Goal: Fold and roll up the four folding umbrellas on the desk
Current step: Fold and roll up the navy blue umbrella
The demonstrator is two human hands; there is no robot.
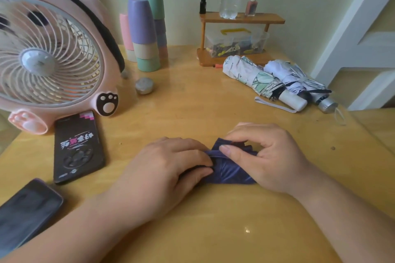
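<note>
A dark blue folding umbrella [228, 172] lies on the wooden desk [192, 109] near me, mostly covered by my hands. My left hand [168, 168] grips its left part with fingers curled over the cloth. My right hand [267, 156] pinches the folded cloth at the top between thumb and fingers. At the back right lie a white umbrella with green leaf print [256, 77], rolled, with a white handle and a wrist strap, and beside it a pale lilac umbrella [299, 80] with a silver handle, its folds loose.
A pink desk fan [49, 53] stands at the left, with two dark phones [78, 145] [25, 213] in front of it. Stacked cups [145, 32], a small metal tin [145, 85] and a wooden shelf [241, 19] with bottles and a plastic box line the back.
</note>
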